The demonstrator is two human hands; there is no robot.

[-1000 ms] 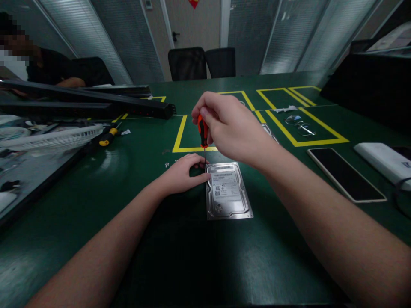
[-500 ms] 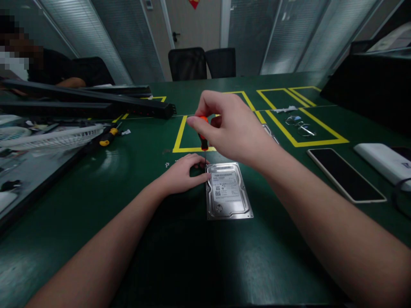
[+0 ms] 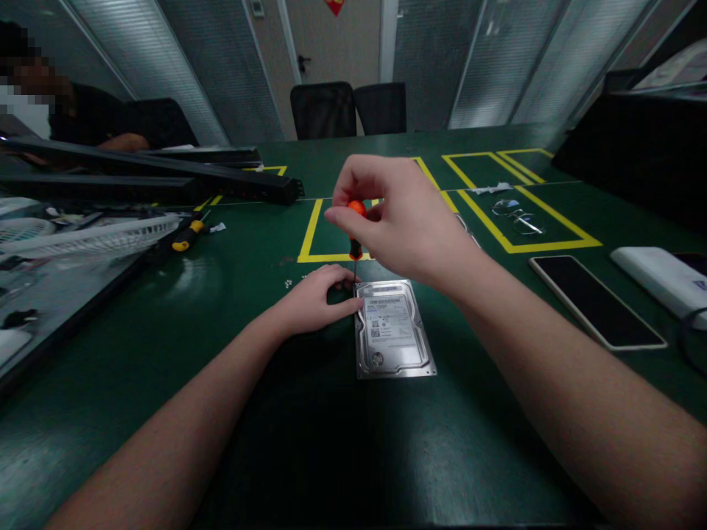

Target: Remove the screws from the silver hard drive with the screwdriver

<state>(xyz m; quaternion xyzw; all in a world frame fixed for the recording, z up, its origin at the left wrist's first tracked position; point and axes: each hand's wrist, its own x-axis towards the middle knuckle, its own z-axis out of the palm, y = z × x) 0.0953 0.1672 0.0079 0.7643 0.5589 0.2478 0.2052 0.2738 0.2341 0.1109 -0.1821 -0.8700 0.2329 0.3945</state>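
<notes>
A silver hard drive (image 3: 395,327) lies label up on the green table. My left hand (image 3: 317,298) grips its left edge near the far corner, the thumb resting on the cover and the fingertips curled at the far side. Above that corner, my right hand (image 3: 389,213) pinches a small orange and black screwdriver (image 3: 356,228) between thumb and fingers. The screwdriver stands nearly upright, its thin shaft reaching down to the drive's far left corner. The exact contact at the tip is too small to make out. Tiny screws (image 3: 288,283) lie beyond my left hand.
A yellow and black screwdriver (image 3: 188,234) rests to the left, beside a tray (image 3: 71,309) of parts. Long black bars (image 3: 237,180) lie behind it. To the right are a phone (image 3: 596,300), a white box-like device (image 3: 660,280) and glasses (image 3: 518,216). A person (image 3: 93,118) sits far left.
The orange screwdriver's handle has turned and straightened slightly, and my right fingers have shifted around its top. My left hand and the hard drive have stayed in place.
</notes>
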